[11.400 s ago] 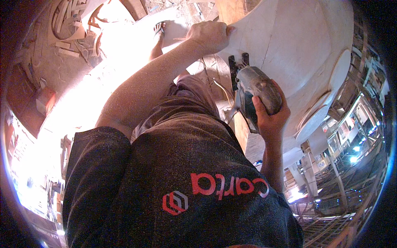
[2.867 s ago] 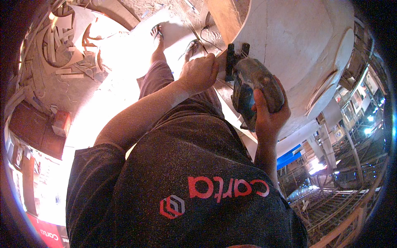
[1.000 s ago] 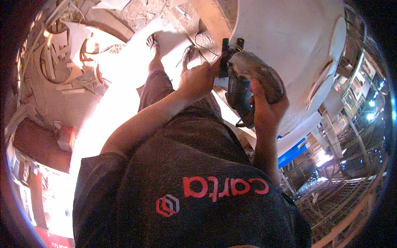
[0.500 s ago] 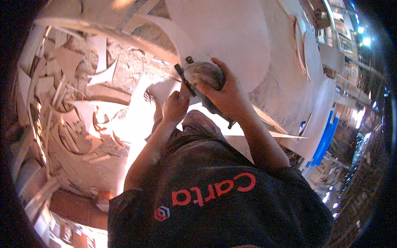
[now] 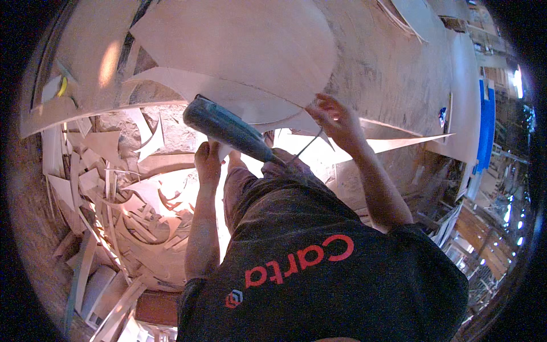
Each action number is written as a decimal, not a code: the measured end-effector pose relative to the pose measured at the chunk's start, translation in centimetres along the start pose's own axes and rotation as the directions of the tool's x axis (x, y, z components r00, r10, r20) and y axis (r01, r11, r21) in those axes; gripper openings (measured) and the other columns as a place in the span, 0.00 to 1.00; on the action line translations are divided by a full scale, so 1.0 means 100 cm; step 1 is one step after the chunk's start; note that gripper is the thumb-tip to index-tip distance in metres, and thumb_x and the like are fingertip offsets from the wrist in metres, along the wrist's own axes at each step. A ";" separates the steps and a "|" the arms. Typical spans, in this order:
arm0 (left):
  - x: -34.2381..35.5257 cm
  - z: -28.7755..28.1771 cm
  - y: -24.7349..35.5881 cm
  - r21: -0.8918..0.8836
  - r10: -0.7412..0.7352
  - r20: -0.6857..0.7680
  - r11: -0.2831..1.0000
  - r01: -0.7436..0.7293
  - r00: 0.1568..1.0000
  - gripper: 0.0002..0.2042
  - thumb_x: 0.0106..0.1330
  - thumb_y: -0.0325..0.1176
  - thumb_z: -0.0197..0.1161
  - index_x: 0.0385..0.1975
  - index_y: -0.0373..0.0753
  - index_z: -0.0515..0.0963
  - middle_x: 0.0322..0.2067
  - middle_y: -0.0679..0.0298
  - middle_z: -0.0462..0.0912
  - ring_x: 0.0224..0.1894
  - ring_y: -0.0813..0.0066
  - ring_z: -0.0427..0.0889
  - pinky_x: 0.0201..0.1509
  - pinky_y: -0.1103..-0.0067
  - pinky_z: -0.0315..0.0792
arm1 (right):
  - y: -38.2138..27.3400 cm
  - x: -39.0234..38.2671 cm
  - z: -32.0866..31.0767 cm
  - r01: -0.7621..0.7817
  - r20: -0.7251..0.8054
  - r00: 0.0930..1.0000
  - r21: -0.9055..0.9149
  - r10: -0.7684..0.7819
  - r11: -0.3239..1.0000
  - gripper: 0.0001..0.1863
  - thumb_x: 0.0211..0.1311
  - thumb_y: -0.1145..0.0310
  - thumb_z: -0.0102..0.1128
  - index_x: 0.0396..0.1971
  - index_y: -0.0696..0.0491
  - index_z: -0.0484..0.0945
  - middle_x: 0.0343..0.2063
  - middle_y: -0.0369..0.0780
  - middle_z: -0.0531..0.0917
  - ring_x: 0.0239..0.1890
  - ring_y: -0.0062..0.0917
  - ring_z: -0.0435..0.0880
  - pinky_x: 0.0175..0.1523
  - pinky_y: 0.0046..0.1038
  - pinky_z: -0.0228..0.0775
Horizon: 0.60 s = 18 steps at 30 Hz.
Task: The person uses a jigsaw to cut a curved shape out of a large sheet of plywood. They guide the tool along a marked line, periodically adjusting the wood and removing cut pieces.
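Observation:
A corded power tool point(image 5: 228, 126) with a long, dark grey-green cylindrical body lies slantwise across the front of my legs. My left hand point(image 5: 208, 162) is closed on it at the underside; the tool's working end is hidden. From its rear a thin power cord point(image 5: 308, 146) runs up to my right hand point(image 5: 339, 124), whose thumb and fingers are pinched together and seem to hold the cord. The right hand is at the near edge of a large pale curved sheet point(image 5: 245, 40). A thin dark line crosses this sheet toward my fingertips.
Curved offcuts and strips point(image 5: 137, 211) are heaped on the floor at the left. A long pointed pale strip point(image 5: 399, 143) reaches out to the right. A dusty larger board point(image 5: 382, 74) lies under the sheet. Blue material point(image 5: 486, 125) stands at the far right.
My right hand has let go of the tool and moved right, to the cord. The tool has swung left and turned, its cylinder now showing. My left hand has moved left and slightly down.

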<state>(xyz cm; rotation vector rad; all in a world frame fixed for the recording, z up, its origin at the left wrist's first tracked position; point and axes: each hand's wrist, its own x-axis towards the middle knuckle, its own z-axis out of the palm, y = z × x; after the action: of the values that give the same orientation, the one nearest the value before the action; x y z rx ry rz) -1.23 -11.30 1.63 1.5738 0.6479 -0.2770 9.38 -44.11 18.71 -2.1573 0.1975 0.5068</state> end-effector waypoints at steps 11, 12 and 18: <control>0.007 -0.006 -0.011 -0.242 -0.008 0.039 0.970 0.017 0.999 0.23 0.76 0.52 0.51 0.38 0.33 0.76 0.25 0.63 0.81 0.21 0.77 0.77 0.20 0.80 0.70 | 0.104 0.000 0.001 0.147 -0.096 0.975 -0.404 -0.202 0.903 0.19 0.65 0.54 0.65 0.43 0.54 0.86 0.37 0.49 0.88 0.41 0.44 0.88 0.47 0.41 0.79; 0.007 -0.004 -0.011 -0.243 0.034 0.024 0.970 -0.027 0.999 0.21 0.76 0.50 0.53 0.36 0.34 0.76 0.24 0.64 0.80 0.20 0.78 0.77 0.20 0.79 0.70 | 0.099 0.004 0.009 0.182 -0.106 0.964 -0.406 -0.244 0.895 0.20 0.65 0.53 0.65 0.40 0.57 0.86 0.37 0.50 0.88 0.40 0.44 0.88 0.47 0.42 0.79; 0.008 -0.002 -0.015 -0.059 0.188 -0.014 0.980 -0.188 0.982 0.18 0.73 0.46 0.60 0.28 0.36 0.76 0.18 0.67 0.77 0.16 0.80 0.72 0.20 0.79 0.65 | 0.105 0.018 0.028 -0.018 0.068 0.997 -0.325 0.043 0.946 0.20 0.67 0.54 0.64 0.44 0.58 0.85 0.36 0.51 0.89 0.40 0.42 0.89 0.46 0.39 0.79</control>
<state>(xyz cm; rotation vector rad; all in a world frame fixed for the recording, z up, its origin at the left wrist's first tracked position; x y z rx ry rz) -1.46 -10.96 0.03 1.5672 0.5051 -0.1084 6.83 -48.00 8.73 -2.4528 0.1117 0.6758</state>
